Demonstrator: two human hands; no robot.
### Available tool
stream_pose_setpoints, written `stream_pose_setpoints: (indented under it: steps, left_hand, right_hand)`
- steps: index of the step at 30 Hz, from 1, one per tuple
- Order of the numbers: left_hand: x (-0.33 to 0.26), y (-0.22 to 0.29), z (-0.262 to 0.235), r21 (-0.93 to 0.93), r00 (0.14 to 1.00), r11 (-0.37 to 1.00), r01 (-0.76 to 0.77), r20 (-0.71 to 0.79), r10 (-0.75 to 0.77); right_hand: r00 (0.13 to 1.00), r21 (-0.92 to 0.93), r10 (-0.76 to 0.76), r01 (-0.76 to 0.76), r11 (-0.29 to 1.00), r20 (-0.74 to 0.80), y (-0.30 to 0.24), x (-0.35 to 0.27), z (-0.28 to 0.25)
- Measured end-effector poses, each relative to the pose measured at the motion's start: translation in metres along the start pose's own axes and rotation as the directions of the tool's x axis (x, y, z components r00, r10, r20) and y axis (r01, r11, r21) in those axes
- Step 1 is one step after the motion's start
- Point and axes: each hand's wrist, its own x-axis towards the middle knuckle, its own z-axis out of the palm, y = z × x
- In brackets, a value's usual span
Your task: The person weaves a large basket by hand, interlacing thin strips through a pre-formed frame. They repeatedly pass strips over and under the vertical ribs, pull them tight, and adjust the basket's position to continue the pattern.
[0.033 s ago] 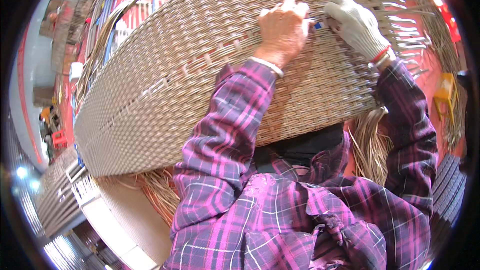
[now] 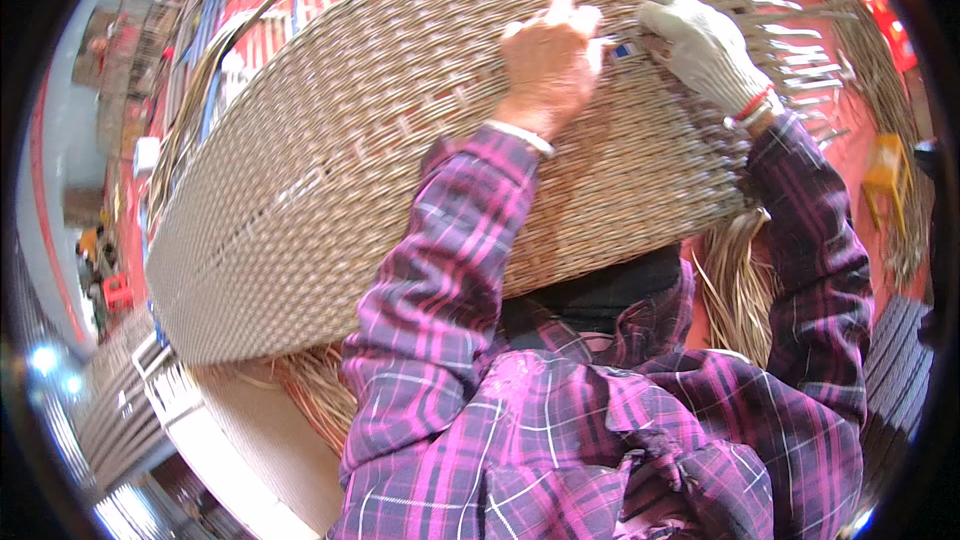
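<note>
A large brown woven wicker panel (image 2: 330, 230) spans the view, broad and curved. My bare left hand (image 2: 550, 65) rests on its upper part with the fingers curled against the strands. To its right, my right hand (image 2: 695, 45), in a white knit glove with a red-edged cuff, is closed low over the weave. Whatever either hand's fingers grip is hidden. Between the two hands a small blue-and-white piece (image 2: 622, 50) shows in the weave, close to my left fingertips.
Loose strand ends (image 2: 805, 60) stick out past the panel's right edge. A yellow stool (image 2: 886, 180) stands at the right on the red floor. Bundled strands (image 2: 740, 275) hang below the panel. At lower left is a white-edged piece (image 2: 215, 450); a red stool (image 2: 118, 290) is farther off.
The view has shifted a little, so both hands sit slightly farther left in it. Against the panel, the hands look almost unmoved, still closed near the blue-and-white piece.
</note>
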Motion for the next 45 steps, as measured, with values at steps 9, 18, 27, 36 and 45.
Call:
stream_pose_setpoints:
  steps: [9, 18, 27, 36, 45]
  left_hand:
    - [0.023, 0.016, 0.009, -0.108, 0.979, 0.979, 0.172, 0.125, -0.158]
    - [0.025, 0.029, 0.022, -0.008, 0.995, 0.998, 0.06, 0.086, -0.059]
    - [0.055, 0.056, 0.051, -0.008, 0.994, 0.994, -0.108, -0.001, 0.108]
    - [0.06, 0.065, 0.054, -0.356, 0.99, 0.93, 0.088, 0.132, -0.043]
    - [0.086, 0.079, 0.082, -0.337, 0.987, 0.928, -0.161, -0.059, 0.15]
  right_hand:
    - [0.988, 0.248, 0.094, -0.122, 0.961, 0.122, 0.043, -0.017, -0.011]
    - [0.992, -0.145, 0.059, -0.042, 0.988, 0.116, 0.034, -0.036, -0.01]
    - [0.995, -0.08, 0.101, -0.101, 0.992, -0.002, 0.045, -0.071, -0.018]
    - [0.971, -0.015, 0.208, -0.211, 0.977, -0.118, 0.135, -0.091, -0.068]
    - [0.998, -0.272, 0.039, -0.052, 0.961, -0.053, 0.177, -0.048, -0.064]
